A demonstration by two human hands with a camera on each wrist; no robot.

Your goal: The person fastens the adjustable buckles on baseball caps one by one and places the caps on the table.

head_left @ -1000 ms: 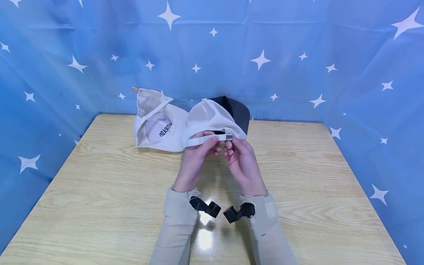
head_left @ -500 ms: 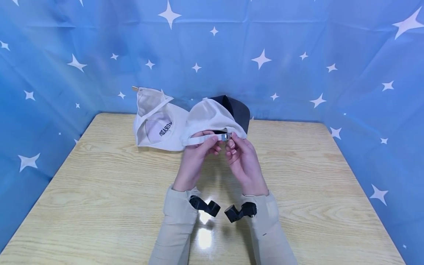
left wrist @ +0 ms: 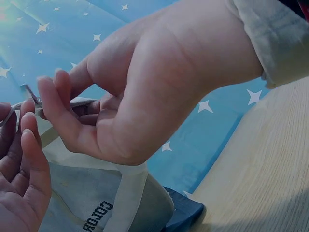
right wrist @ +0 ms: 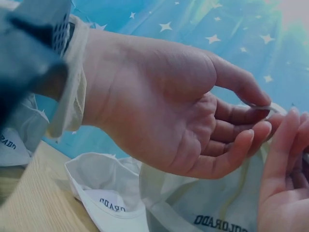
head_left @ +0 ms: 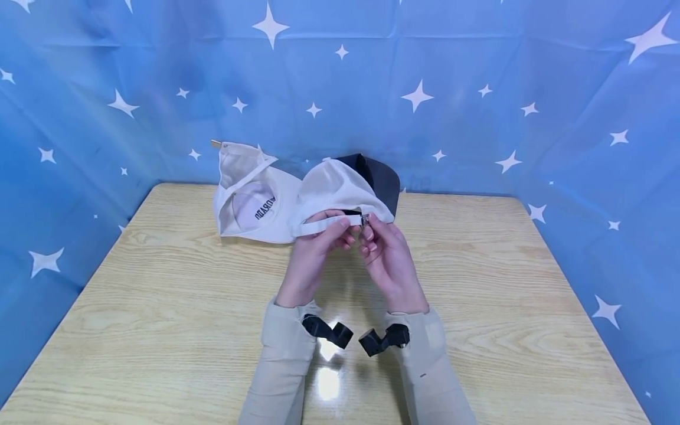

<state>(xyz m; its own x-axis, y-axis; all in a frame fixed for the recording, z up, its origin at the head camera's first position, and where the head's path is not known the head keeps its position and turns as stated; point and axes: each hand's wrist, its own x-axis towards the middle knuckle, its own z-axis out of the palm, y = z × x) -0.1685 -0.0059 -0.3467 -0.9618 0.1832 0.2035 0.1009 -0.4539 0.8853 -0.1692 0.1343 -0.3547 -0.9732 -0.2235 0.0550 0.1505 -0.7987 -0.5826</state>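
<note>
In the head view, a white cap [head_left: 332,184] is held back side toward me, its strap [head_left: 325,225] stretched across the opening. The thumb and fingers of my left hand [head_left: 310,265] pinch this strap. At the strap's right end, my right hand [head_left: 392,265] pinches a small metal buckle [head_left: 365,220], whose plate stands nearly edge-on. Both hands' fingertips are close together. Dark lettering [left wrist: 98,216] shows inside the held cap in the left wrist view. In the right wrist view, the right thumb and index fingertip meet on the strap end [right wrist: 263,108].
Left of the held cap, a second white cap [head_left: 284,203] lies with its inside showing and a brass-coloured clasp [head_left: 216,143] at its top. Behind the held cap sits a dark cap [head_left: 385,180]. All are at the back of the wooden table [head_left: 478,283], before a blue star-patterned cloth [head_left: 372,71].
The buckle's plate has turned: a flat silver face a second ago, tilted half a second ago, a thin dark edge now. My right fingers shifted slightly with it; the left hand kept its place.
</note>
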